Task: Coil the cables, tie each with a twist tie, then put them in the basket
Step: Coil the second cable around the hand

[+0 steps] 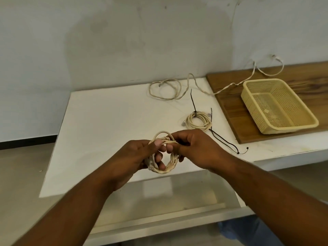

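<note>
Both my hands hold a coiled cream cable (171, 166) above the front of the white table (106, 121). My left hand (142, 157) grips the coil's left side, its thumb pressed on top. My right hand (193, 150) pinches the top right of the same coil. A second cream coil (198, 121), bound by a black tie, lies on the table behind my right hand. A loose uncoiled cable (166, 89) sprawls at the back. Black twist ties (225, 141) lie right of my hands. The yellow mesh basket (301, 105) sits at the right, nothing in it.
The basket stands on a wooden board (230, 107) at the right. The loose cable trails over the board's back edge up the grey wall (124, 41). A lower shelf (177, 201) shows below the table's front edge. Bare floor lies at the left.
</note>
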